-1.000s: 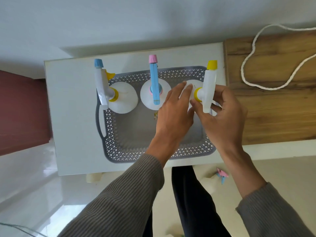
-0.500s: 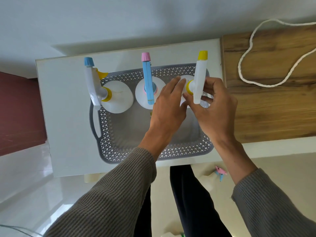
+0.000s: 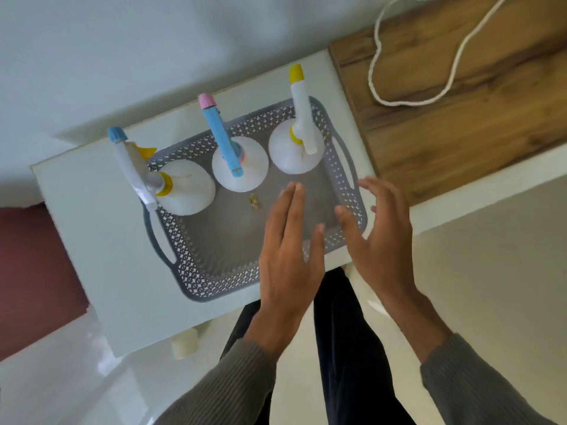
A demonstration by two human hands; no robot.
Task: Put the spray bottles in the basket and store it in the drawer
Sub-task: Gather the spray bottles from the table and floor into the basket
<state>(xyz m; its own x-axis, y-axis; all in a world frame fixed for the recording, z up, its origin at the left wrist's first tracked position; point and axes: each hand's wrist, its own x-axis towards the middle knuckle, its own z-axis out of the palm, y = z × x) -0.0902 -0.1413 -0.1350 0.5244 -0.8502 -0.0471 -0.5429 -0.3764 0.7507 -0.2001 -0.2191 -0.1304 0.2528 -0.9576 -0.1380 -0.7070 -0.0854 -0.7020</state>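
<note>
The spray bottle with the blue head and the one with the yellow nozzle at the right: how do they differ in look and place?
The blue-headed bottle has a blue sprayer with a pink nozzle tip; the yellow-nozzle bottle has a white sprayer with a yellow tip and collar. The blue-headed bottle stands in the middle of the row; the yellow-nozzle bottle stands at the right end, by the handle of the basket. Both have white bodies, stand upright in the basket, and no hand touches them.

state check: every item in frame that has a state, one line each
left hand: open, empty, over the basket
right hand: open, empty, above the basket's right edge
basket: on the white cabinet top, holds three bottles
yellow-nozzle bottle: upright in basket, right
pink-nozzle bottle: upright in basket, middle
blue-nozzle bottle: upright in basket, left
white cord: loose loop on the wooden surface
</note>
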